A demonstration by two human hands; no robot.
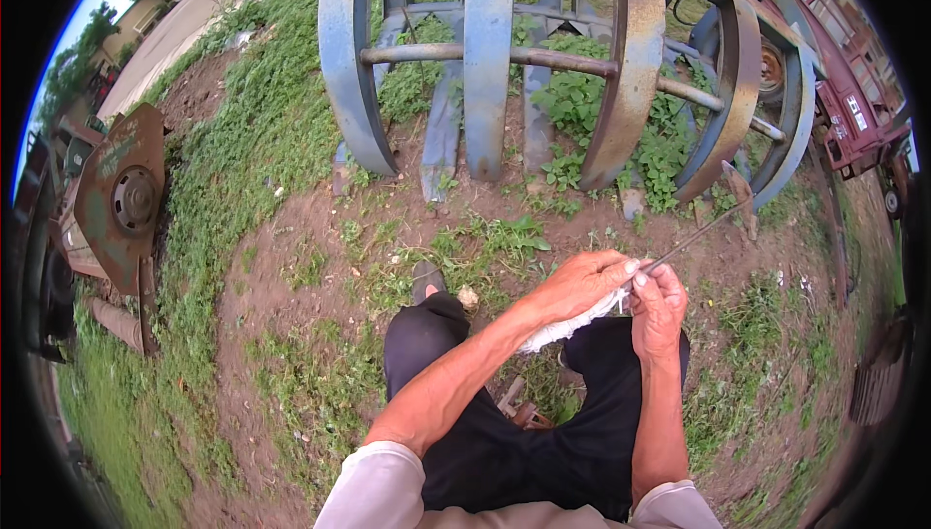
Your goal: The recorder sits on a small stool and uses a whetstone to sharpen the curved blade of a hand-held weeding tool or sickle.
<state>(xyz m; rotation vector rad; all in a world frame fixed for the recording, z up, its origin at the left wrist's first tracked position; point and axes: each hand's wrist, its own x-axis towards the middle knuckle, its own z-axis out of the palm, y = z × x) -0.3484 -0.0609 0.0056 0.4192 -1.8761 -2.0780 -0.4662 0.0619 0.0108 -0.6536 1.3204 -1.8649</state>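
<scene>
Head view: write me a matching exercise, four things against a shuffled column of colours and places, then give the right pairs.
1. curved bars
2. trousers
3. thin rod
4. red vehicle

A. black
B. extends from the right hand
C. at the far right of the view
D. blue with rusty patches

Pairs: 1-D, 2-A, 3-B, 4-C.

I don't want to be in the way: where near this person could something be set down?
Mostly bare soil lies left of the left shoe, bordered by weeds; another patch lies between the blue frame and the left hand. Crowded: among the frame's bars, where plants grow.
</scene>
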